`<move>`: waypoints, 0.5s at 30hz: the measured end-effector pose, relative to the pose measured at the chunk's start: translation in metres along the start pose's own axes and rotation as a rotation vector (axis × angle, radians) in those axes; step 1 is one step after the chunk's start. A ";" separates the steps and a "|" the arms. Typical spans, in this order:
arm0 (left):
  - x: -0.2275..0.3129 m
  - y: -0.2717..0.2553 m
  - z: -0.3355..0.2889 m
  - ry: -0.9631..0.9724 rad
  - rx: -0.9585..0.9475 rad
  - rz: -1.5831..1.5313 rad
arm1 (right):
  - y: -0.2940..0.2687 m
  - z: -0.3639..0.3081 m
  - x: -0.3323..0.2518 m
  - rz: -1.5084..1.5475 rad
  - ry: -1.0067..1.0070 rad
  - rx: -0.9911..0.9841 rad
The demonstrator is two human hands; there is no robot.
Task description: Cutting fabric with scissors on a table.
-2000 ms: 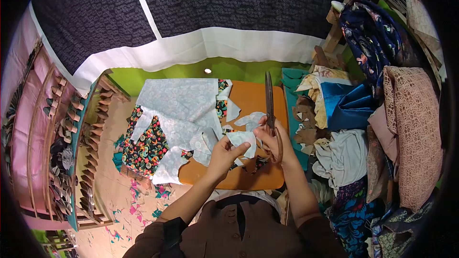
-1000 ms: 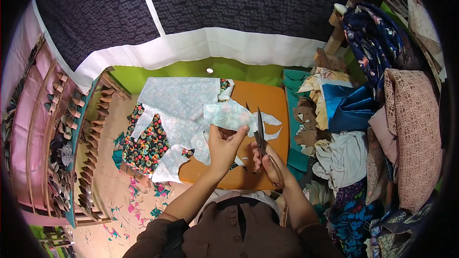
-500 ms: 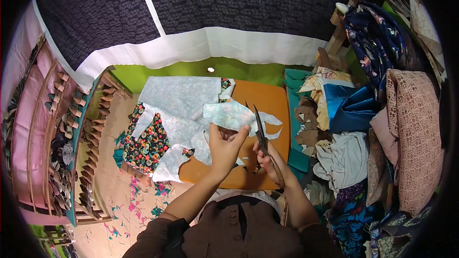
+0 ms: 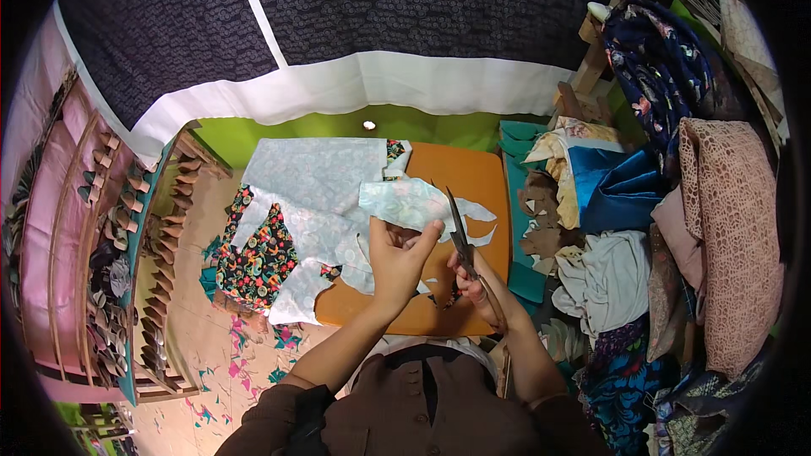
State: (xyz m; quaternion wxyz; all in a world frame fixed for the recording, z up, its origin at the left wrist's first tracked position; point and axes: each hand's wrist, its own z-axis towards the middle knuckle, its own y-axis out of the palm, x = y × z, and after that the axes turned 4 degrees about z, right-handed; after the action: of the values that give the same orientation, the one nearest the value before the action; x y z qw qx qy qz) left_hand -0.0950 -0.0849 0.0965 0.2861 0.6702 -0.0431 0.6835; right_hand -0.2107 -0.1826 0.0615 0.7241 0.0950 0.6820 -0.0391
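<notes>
A pale blue-green cut piece of fabric with a faint print is held up over the table, its lower edge pinched between the thumb and fingers of my left hand. My right hand is closed round the handles of a pair of dark metal scissors. Their blades point up and away from me, slightly apart at the tips, beside the right edge of the piece. Below and behind lies a larger floral fabric, mostly pale underside up, with its black, brightly flowered face showing at the left.
An orange-brown padded tabletop lies beneath, with thin offcuts on it. Wooden racks of shoe lasts stand at the left. Piled cloths, including blue satin, crowd the right. Coloured scraps litter the floor.
The whole view has shifted very slightly. Both hands keep their grips, and the scissors and the fabric piece stay almost where they were.
</notes>
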 end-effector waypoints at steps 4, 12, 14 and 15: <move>0.003 0.001 0.000 -0.010 -0.025 -0.030 | 0.001 -0.001 -0.003 0.081 0.059 0.011; 0.003 -0.001 0.001 0.025 -0.020 -0.029 | 0.004 -0.001 -0.013 -0.006 0.040 0.033; 0.003 -0.002 0.002 0.034 -0.031 -0.042 | 0.004 0.000 -0.012 -0.017 0.013 0.041; 0.003 -0.002 0.002 0.032 -0.023 -0.039 | 0.003 -0.001 -0.013 -0.031 0.034 0.043</move>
State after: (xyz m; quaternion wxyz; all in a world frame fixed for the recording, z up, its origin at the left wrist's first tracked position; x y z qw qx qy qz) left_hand -0.0919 -0.0835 0.0993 0.3077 0.6564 -0.0329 0.6880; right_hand -0.2115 -0.1803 0.0749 0.7094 0.1006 0.6947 -0.0633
